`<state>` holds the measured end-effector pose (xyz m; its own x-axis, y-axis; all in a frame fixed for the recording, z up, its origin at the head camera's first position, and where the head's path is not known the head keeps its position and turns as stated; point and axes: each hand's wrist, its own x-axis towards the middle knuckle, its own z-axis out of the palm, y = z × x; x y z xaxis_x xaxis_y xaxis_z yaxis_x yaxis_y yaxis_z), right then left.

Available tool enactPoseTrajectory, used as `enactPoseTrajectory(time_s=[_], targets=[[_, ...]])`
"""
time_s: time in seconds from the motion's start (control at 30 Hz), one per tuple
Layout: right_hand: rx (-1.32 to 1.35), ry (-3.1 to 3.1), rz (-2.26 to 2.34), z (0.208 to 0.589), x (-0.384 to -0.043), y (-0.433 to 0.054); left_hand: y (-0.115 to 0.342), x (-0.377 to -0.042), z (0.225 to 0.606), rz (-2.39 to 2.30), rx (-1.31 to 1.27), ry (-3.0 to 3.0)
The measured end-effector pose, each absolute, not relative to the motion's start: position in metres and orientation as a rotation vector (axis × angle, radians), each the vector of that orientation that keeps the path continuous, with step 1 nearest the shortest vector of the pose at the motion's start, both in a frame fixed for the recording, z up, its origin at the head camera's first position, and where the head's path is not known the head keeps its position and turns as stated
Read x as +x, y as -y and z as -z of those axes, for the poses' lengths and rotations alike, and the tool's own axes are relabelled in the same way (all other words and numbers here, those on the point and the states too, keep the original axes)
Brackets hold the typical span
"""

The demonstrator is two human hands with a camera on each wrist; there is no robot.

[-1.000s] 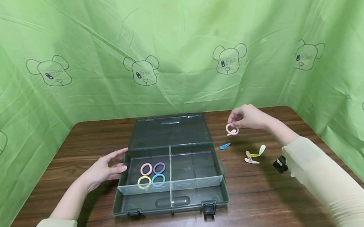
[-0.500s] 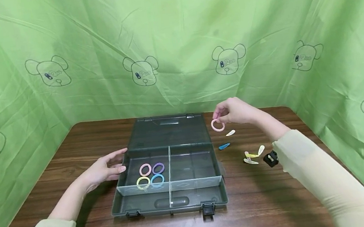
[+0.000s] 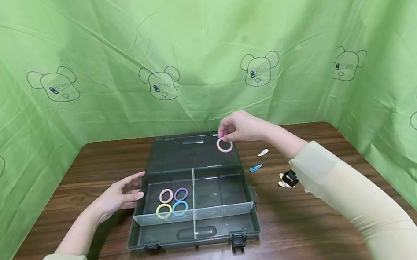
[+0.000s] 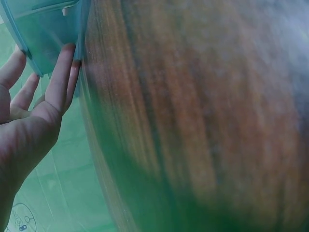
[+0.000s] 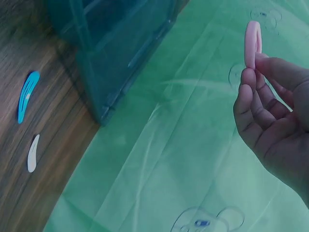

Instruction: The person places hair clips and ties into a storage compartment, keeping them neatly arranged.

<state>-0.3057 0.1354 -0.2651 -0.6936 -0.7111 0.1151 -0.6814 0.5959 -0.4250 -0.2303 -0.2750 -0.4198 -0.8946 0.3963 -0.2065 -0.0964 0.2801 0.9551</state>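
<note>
My right hand (image 3: 242,126) pinches a light pink hair tie (image 3: 224,145) between thumb and fingertips, above the raised lid of a dark see-through storage box (image 3: 221,190). In the right wrist view the hair tie (image 5: 251,44) stands upright at the fingertips. My left hand (image 3: 115,197) rests with extended fingers at the left wall of the box; the left wrist view shows the fingertips against that wall (image 4: 53,29). In the back left compartment lie a pink hair tie (image 3: 166,196), a purple one (image 3: 180,194), a yellow one (image 3: 164,211) and a blue one (image 3: 180,207).
Right of the box on the wooden table lie a blue snap clip (image 3: 255,168) and a white snap clip (image 3: 263,152). More pale clips (image 3: 283,184) are partly hidden by the right wrist camera (image 3: 290,178). A green curtain (image 3: 198,60) stands behind the table.
My right hand has carried the light pink hair tie leftward from beside the white clip to over the lid. The left hand stays at the box wall.
</note>
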Motion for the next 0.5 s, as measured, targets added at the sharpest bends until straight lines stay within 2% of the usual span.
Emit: enactPoseTrajectory(time_s=[0.5], targets=[[-1.344,-2.734,0.628,0.275,-0.294,-0.066,0.275,-0.231,0.420,-1.643,0.276,-2.153]])
